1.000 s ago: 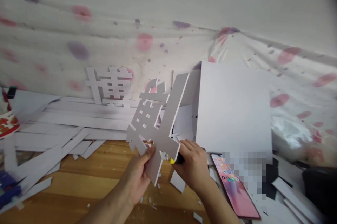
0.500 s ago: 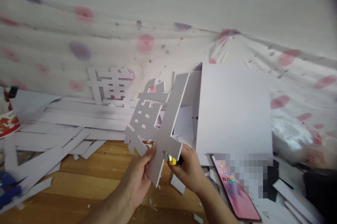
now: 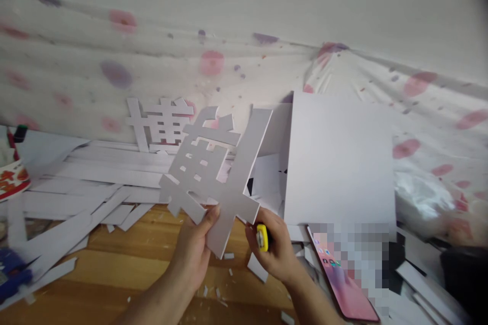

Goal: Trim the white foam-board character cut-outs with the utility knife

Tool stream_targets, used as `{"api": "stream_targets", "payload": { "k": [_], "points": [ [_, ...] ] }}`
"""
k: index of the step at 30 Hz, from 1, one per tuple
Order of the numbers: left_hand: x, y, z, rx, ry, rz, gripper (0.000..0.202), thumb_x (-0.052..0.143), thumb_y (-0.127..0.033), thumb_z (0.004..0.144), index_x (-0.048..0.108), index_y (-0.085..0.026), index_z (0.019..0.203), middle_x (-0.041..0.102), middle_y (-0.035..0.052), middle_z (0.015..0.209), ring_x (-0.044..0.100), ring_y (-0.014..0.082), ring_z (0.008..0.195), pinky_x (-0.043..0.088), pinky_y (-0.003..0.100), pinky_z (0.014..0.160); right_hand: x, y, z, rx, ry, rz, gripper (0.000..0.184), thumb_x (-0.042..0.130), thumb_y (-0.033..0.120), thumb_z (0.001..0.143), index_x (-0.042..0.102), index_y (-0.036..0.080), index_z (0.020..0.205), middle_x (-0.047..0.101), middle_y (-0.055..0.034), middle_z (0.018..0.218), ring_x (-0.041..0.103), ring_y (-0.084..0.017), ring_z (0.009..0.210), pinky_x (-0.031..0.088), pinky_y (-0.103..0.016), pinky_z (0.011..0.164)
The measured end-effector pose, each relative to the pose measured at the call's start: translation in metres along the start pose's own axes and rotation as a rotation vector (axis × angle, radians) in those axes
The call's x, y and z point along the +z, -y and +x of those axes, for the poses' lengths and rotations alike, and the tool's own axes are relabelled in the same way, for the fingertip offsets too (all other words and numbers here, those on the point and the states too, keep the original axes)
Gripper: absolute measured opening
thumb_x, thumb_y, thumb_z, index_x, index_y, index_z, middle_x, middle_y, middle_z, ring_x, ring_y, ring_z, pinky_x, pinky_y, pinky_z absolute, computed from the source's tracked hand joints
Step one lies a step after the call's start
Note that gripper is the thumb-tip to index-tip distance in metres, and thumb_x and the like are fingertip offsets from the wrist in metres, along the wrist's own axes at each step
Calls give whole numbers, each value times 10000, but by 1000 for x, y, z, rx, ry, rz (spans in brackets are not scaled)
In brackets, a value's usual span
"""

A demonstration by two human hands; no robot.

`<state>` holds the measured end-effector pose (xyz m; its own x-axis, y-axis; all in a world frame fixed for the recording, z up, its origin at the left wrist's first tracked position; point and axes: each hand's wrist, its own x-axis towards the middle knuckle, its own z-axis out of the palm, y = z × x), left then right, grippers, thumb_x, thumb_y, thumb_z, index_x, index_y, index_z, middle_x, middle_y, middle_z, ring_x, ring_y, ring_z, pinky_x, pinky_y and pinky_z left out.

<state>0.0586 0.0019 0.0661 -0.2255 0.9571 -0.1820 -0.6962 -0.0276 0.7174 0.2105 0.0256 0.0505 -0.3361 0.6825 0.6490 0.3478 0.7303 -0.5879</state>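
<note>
Where left fingers (image 3: 210, 217) pinch, white cutout (image 3: 231, 193) extends above.

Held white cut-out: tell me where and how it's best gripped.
The cut-out is probably best pinched at the lower end of its long bar, from below left, thumb on the near face. That broad, flat end points downward; the left grip holds it there. The right grip, with the yellow tool, occupies the other side.

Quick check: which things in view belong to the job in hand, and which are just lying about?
Part of the job:
white cut-out, in the left hand
yellow tool, probably a knife, in the right hand

Apparently just lying about:
phone
printed tub, far left
white strips, likely offcuts
</note>
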Motion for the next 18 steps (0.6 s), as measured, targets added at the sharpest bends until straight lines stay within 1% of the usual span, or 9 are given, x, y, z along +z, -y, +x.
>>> {"api": "stream_targets", "payload": {
  "k": [1, 3, 5, 6, 7, 9, 12, 15, 18],
  "points": [
    [1, -1, 1, 44, -29, 15, 305, 759, -208, 623, 615, -178, 890, 685, -5, 836, 625, 109, 775, 496, 178, 701, 6, 1, -2, 63, -60, 76, 51, 516, 208, 779, 492, 206, 733, 484, 25, 642, 438, -122, 582, 351, -237, 550],
    [3, -2, 2, 128, -99, 46, 291, 776, -205, 589, 618, -169, 831, 677, -11, 775, 620, 111, 742, 487, 180, 689, 22, 3, -6, 271, -214, 264, 123, 539, 275, 797, 487, 210, 706, 465, 36, 610, 429, -113, 550, 351, -225, 516],
    [4, -2, 2, 215, -153, 87, 257, 778, -200, 577, 618, -162, 775, 670, -8, 743, 618, 117, 726, 484, 188, 686, 38, 6, -10, 465, -324, 447, 188, 620, 371, 741, 527, 207, 739, 522, 22, 657, 472, -123, 582, 387, -237, 539],
    [4, -1, 2, 259, -166, 111, 239, 774, -196, 580, 618, -163, 757, 668, -7, 743, 617, 119, 730, 484, 190, 691, 45, 9, -11, 534, -358, 517, 235, 661, 405, 696, 552, 203, 747, 544, 14, 678, 489, -131, 597, 398, -246, 550],
    [3, 0, 2, 302, -167, 131, 222, 768, -189, 586, 618, -165, 748, 666, -7, 749, 616, 117, 738, 483, 189, 700, 51, 11, -11, 601, -365, 574, 269, 689, 424, 663, 573, 200, 757, 547, 11, 679, 493, -136, 604, 399, -251, 553],
    [2, 4, 1, 378, -150, 162, 195, 754, -167, 601, 613, -172, 734, 656, -16, 745, 609, 105, 741, 478, 176, 716, 57, 17, -12, 701, -398, 689, 322, 714, 459, 622, 597, 197, 768, 524, 19, 643, 473, -134, 583, 380, -248, 528],
    [-2, 12, 0, 440, -114, 226, 181, 742, -157, 621, 597, -178, 727, 641, -31, 712, 596, 82, 711, 473, 149, 703, 59, 24, -10, 822, -482, 837, 369, 738, 480, 583, 593, 189, 756, 459, 42, 575, 413, -115, 537, 335, -231, 490],
    [-6, 20, 0, 472, -113, 222, 222, 749, -172, 617, 571, -192, 747, 660, -46, 714, 608, 77, 697, 485, 151, 692, 56, 27, -7, 907, -568, 934, 379, 766, 455, 555, 531, 182, 672, 415, 64, 533, 358, -86, 505, 294, -208, 472],
    [-9, 26, 4, 461, -103, 201, 220, 762, -185, 597, 583, -184, 725, 687, -37, 706, 630, 93, 691, 504, 178, 697, 52, 27, -2, 947, -567, 1041, 387, 779, 405, 550, 473, 181, 626, 406, 75, 511, 333, -67, 480, 276, -194, 459]
  ]
}}
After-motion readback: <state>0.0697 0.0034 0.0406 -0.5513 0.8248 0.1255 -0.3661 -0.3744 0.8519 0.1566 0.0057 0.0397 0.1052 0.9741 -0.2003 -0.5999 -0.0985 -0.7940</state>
